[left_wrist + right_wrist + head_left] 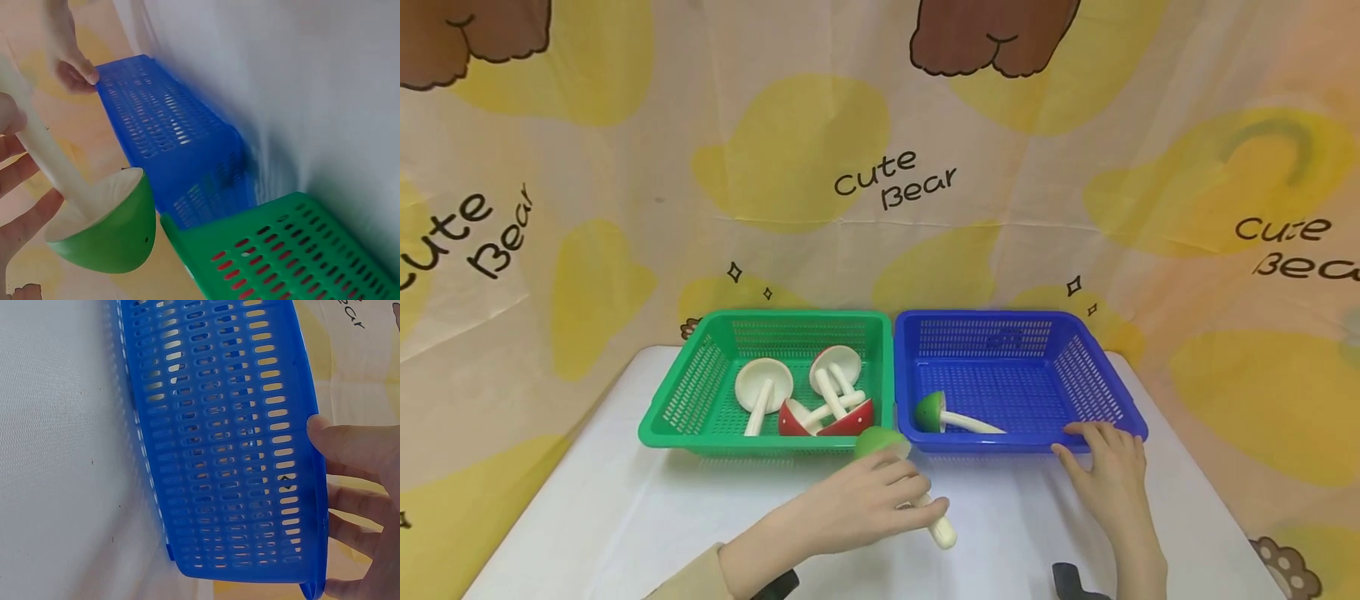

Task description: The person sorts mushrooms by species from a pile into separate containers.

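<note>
My left hand holds a toy mushroom with a green cap by its white stem, in front of where the two baskets meet. Its cap is toward the baskets and the stem end sticks out past my fingers. Over at the front right corner of the blue basket, my right hand grips the rim, thumb outside and fingers over the inner side. Inside that basket another green-capped mushroom lies on its side. The green basket stands to the left and contains several mushrooms, with red caps showing on some.
Both baskets stand side by side on a white table, near a patterned cloth hung behind. A dark curved object shows at the bottom edge by my right wrist.
</note>
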### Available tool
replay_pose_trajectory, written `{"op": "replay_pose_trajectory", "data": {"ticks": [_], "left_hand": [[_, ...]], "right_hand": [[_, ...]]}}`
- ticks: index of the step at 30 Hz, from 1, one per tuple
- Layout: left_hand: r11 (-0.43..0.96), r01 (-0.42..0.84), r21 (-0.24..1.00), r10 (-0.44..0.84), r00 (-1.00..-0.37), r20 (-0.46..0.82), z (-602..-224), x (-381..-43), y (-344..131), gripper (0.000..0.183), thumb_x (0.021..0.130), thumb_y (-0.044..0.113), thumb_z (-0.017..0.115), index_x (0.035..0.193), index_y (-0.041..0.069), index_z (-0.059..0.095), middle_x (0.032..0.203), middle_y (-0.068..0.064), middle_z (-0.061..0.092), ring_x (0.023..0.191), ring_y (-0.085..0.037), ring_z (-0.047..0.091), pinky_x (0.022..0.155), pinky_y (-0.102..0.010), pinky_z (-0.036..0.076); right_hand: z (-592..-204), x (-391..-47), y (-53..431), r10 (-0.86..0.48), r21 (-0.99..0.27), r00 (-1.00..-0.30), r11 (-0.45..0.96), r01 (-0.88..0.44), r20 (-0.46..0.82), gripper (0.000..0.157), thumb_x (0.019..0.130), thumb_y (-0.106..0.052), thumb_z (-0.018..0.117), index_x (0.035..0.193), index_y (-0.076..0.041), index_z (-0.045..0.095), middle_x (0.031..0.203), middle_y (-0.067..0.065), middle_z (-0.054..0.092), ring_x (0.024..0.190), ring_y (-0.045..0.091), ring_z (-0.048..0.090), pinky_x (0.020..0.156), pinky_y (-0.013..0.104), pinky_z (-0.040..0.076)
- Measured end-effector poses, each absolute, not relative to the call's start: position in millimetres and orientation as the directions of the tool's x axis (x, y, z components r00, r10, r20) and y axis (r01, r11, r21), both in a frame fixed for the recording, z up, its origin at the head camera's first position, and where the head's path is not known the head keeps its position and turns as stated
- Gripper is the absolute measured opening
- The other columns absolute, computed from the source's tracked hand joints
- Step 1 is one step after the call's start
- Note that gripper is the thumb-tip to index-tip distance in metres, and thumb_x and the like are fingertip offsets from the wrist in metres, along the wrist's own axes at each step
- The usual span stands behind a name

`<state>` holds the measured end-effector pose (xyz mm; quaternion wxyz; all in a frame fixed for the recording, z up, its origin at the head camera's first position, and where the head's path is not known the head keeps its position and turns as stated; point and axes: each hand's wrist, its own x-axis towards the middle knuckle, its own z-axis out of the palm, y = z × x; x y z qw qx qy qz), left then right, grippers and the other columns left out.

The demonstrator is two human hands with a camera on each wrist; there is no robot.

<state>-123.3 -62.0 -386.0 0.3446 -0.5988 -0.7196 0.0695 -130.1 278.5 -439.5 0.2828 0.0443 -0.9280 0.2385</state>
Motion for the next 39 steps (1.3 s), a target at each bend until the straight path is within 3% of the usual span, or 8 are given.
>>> {"op": "replay_pose_trajectory", "data": {"ticks": [9,17,22,25,32,39], "left_hand": [[0.257,0.788,-0.559,0.929,-0.041,0.369,-368.0,-144.5,-39.0,0.029,0.092,0.018,0.061,0.118,0.03,0.056,0.095,0.013,0.056,0.092,-0.006,0.055,0.086,-0.02,0.045],[0.244,0.812,-0.531,0.949,-0.086,0.305,-350.7,-172.0,-16.3,0.026,0.094,0.025,0.059,0.119,0.032,0.056,0.102,0.013,0.059,0.094,-0.007,0.055,0.086,-0.021,0.048],[0.217,0.85,-0.48,0.959,-0.094,0.267,-340.3,-190.4,-1.3,0.031,0.089,0.026,0.064,0.119,0.031,0.058,0.103,0.011,0.06,0.095,-0.008,0.056,0.086,-0.021,0.05],[0.219,0.871,-0.441,0.964,-0.122,0.237,-336.1,-202.3,6.1,0.032,0.087,0.023,0.065,0.118,0.03,0.059,0.102,0.011,0.059,0.093,-0.008,0.056,0.085,-0.02,0.05],[0.243,0.891,-0.383,0.966,-0.189,0.174,-337.1,-231.6,23.0,0.028,0.091,0.019,0.06,0.117,0.029,0.061,0.097,0.009,0.059,0.085,-0.009,0.055,0.061,-0.017,0.047],[0.3,0.917,-0.264,0.952,-0.306,0.021,-339.5,-257.1,38.2,0.028,0.093,0.017,0.057,0.119,0.026,0.061,0.104,0.005,0.06,0.092,-0.012,0.055,0.061,-0.017,0.046]], "right_hand": [[-438.8,-128.4,278.7,0.046,-0.422,-0.848,0.881,-0.215,0.528,0.028,0.078,-0.012,0.076,0.102,-0.004,0.065,0.104,0.024,0.062,0.106,0.049,0.046,0.101,0.078,0.019],[-438.1,-128.1,280.1,0.055,-0.426,-0.851,0.881,-0.204,0.522,0.027,0.079,-0.013,0.075,0.103,-0.003,0.065,0.105,0.025,0.062,0.108,0.049,0.045,0.102,0.078,0.018],[-437.2,-128.4,279.3,0.058,-0.423,-0.846,0.883,-0.205,0.531,0.027,0.078,-0.012,0.076,0.101,-0.003,0.065,0.103,0.024,0.062,0.106,0.049,0.046,0.101,0.078,0.02],[-436.6,-129.1,278.2,0.057,-0.423,-0.843,0.882,-0.209,0.535,0.027,0.078,-0.012,0.076,0.101,-0.002,0.065,0.103,0.024,0.062,0.107,0.049,0.046,0.101,0.077,0.02],[-435.8,-130.3,277.6,0.058,-0.421,-0.854,0.886,-0.195,0.517,0.027,0.079,-0.013,0.075,0.102,-0.002,0.065,0.105,0.024,0.062,0.108,0.049,0.046,0.102,0.078,0.019],[-437.0,-129.6,278.2,0.058,-0.413,-0.854,0.891,-0.19,0.517,0.027,0.079,-0.014,0.076,0.101,-0.002,0.065,0.104,0.024,0.063,0.108,0.049,0.046,0.102,0.077,0.02]]}}
